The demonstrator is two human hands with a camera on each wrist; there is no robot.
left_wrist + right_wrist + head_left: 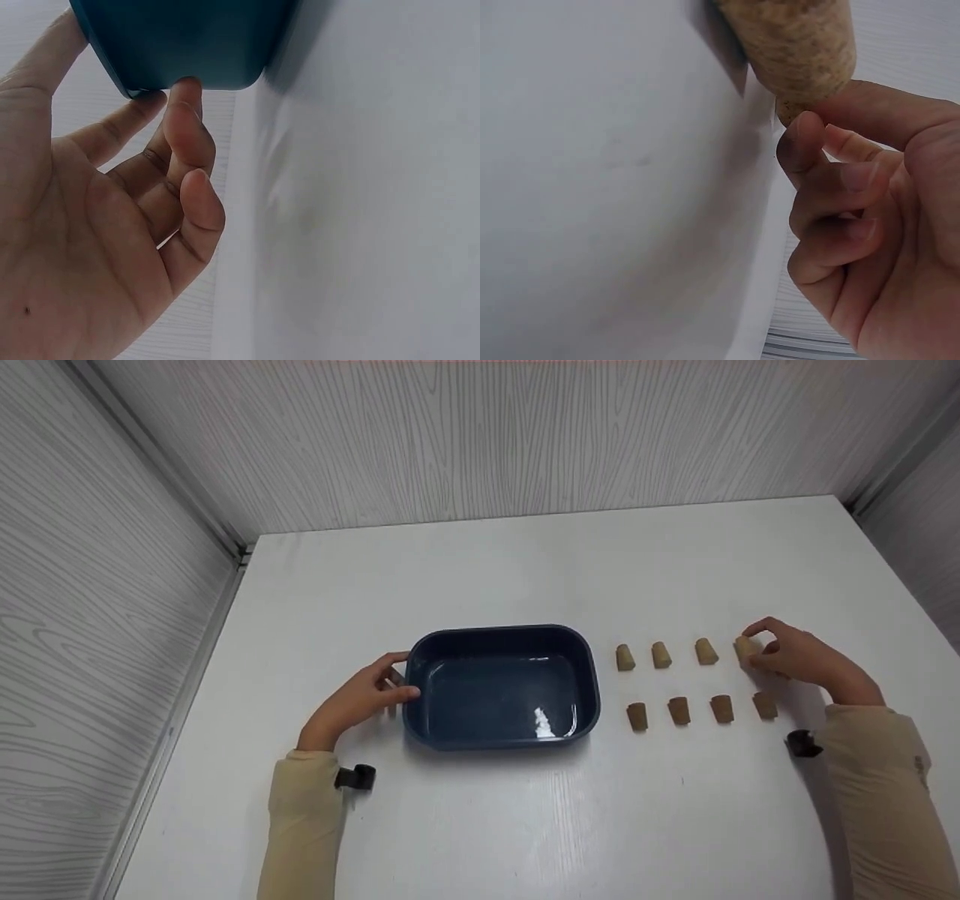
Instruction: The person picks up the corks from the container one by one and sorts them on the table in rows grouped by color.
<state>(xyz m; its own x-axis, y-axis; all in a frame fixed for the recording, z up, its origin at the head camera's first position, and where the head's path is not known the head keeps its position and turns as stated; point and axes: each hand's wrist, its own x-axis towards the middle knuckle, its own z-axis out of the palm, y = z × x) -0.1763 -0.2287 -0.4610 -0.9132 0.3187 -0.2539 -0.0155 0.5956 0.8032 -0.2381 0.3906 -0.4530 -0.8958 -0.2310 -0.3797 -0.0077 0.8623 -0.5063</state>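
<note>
A dark blue rectangular dish point(499, 746) with rounded corners stands on the table. My left hand point(365, 695) grips its left end, thumb over the rim and fingers against the outer wall; in the left wrist view, two fingers are curled below the dish wall point(187, 45). My right hand point(799, 656) pinches a light tapered cork stopper point(745, 649) at the right end of the back row, between thumb and index finger. In the right wrist view, that stopper point(786, 111) is mostly hidden behind a nearer cork point(799, 45).
Three more light cork stoppers point(661, 655) lie left of the pinched one. A front row of several darker cork stoppers point(679, 710) runs parallel, closer to me. Wood-grain panels point(480, 442) border the white table point(480, 825) at the back and sides.
</note>
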